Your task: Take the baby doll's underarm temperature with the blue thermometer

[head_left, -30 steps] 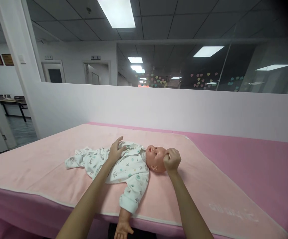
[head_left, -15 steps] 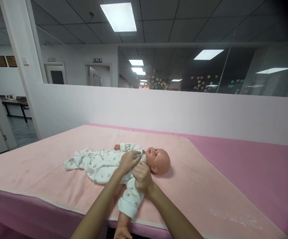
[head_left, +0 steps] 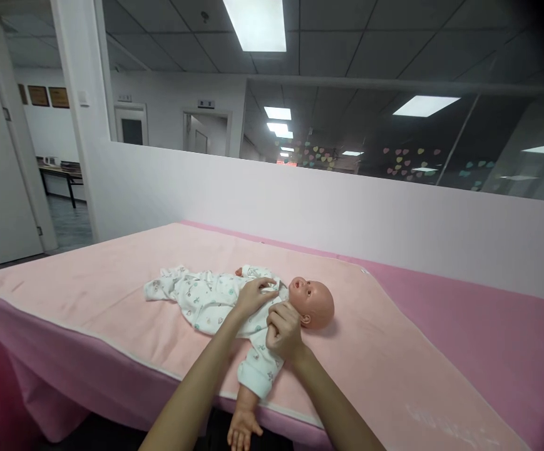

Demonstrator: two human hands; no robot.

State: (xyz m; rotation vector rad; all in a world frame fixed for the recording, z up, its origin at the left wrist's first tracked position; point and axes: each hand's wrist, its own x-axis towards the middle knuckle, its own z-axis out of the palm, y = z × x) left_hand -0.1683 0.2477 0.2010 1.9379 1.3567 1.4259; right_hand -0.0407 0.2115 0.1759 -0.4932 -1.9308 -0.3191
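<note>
A baby doll [head_left: 316, 303] lies on its back on a pale pink towel [head_left: 112, 300], head to the right. It wears a white printed romper [head_left: 206, 300]. One doll arm hangs over the table's near edge, its hand [head_left: 242, 429] bare. My left hand [head_left: 253, 296] rests on the romper at the doll's chest, fingers pinching the fabric near the collar. My right hand [head_left: 282, 330] is closed on the romper by the doll's near shoulder, just below the chin.
The towel covers a darker pink table [head_left: 487, 332] that runs off to the right. A white half wall [head_left: 347, 207] with glass above stands behind it. An open doorway [head_left: 60, 188] lies at the left, with a desk beyond.
My right hand left the doll's head and came down to the romper at the near shoulder. My left hand slid from the far side to the collar. The view shifted left.
</note>
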